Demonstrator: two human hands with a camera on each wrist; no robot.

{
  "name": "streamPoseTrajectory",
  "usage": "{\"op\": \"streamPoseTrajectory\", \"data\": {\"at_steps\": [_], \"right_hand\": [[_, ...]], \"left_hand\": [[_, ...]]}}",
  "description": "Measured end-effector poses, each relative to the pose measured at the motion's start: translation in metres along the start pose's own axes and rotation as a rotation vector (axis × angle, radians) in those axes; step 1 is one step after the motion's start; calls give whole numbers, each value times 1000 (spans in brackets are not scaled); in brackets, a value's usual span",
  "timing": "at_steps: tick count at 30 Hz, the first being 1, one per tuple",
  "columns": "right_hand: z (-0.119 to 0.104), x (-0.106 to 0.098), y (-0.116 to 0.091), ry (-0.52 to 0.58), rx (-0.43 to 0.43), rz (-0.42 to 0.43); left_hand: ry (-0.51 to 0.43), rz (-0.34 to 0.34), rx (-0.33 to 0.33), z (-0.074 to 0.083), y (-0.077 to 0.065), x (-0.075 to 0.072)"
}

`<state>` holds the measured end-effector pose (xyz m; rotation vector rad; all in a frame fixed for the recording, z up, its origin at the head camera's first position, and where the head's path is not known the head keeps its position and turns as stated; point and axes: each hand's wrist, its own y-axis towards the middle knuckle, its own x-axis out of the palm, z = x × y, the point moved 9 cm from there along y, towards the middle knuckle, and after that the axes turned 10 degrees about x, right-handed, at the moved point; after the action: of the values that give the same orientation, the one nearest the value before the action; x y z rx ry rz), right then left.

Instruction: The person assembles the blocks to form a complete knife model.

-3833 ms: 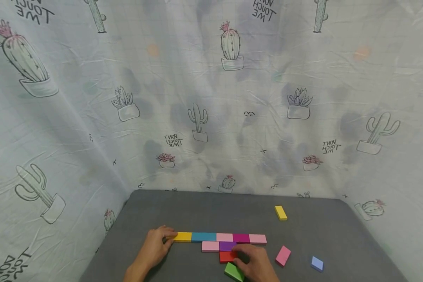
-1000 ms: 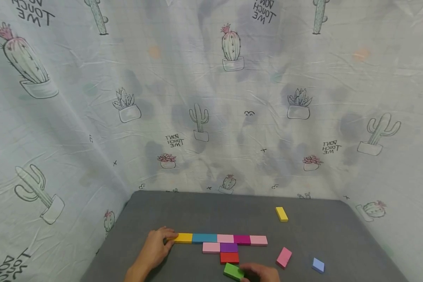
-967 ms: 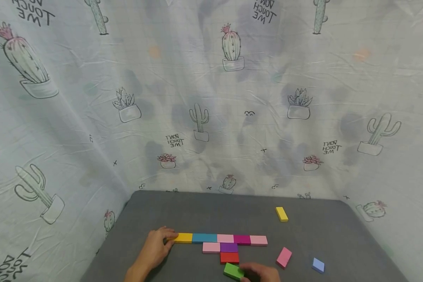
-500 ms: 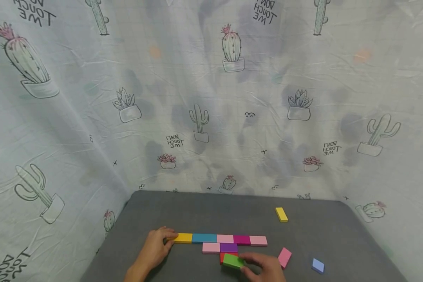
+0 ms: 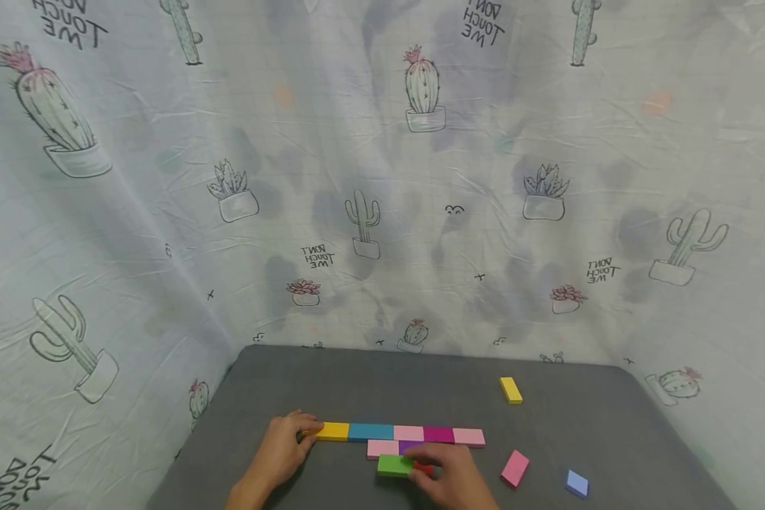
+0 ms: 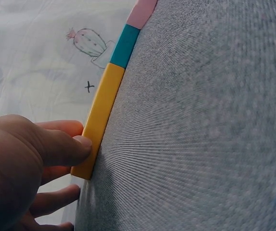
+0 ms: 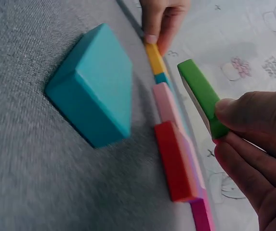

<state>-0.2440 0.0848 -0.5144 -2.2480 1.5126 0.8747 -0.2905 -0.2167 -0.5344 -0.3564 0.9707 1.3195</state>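
Note:
My left hand pinches the left end of the orange-yellow block, thumb on the near side in the left wrist view. That block starts a straight row with a teal-blue block, a pink block, a magenta block and another pink block. Between thumb and fingers my right hand holds a green block, lifted clear of the table in the right wrist view. Behind it sit a pink block and a partly hidden purple block. The red block is mostly covered in the head view.
Loose on the grey table lie a yellow block, a deeper pink block and a light-blue block. A large teal block lies close in the right wrist view. A cactus-print cloth hangs around the table.
My right hand left the red block, took hold of the green block in front of it, lifted it and carried it left and away from me. The left hand has stayed put.

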Motion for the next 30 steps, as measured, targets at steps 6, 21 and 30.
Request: {"op": "streamPoseTrajectory", "data": {"at_steps": [6, 21, 30], "right_hand": [[-1, 14, 10, -46, 18, -39], [1, 33, 23, -141, 83, -85], [0, 33, 24, -145, 79, -83]], "left_hand": [[3, -5, 5, 0, 1, 2], [5, 11, 9, -1, 0, 2], [-4, 10, 15, 0, -1, 1]]}}
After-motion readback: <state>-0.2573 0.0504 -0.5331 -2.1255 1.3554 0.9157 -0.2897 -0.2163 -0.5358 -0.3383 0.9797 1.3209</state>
